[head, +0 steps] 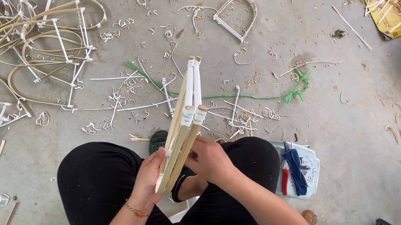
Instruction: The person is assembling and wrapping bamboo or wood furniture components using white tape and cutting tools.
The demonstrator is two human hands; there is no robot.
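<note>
Left hand (148, 177) and right hand (211, 159), fingers curled, clasp the base of a bamboo bundle (182, 128), seemingly light, stiff, splintery.

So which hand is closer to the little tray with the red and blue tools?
The right hand. It sits just left of the tray in the picture, while the left hand is farther away, beyond the bamboo strips both hands hold.

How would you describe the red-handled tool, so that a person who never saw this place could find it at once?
Start from the seated person's black trousers and go to the knee on the picture's right. Beside it lies a pale blue tray on the concrete floor. The red-handled tool lies in this tray next to a dark blue cloth; it is the only red thing among the pale bamboo scraps.
</note>
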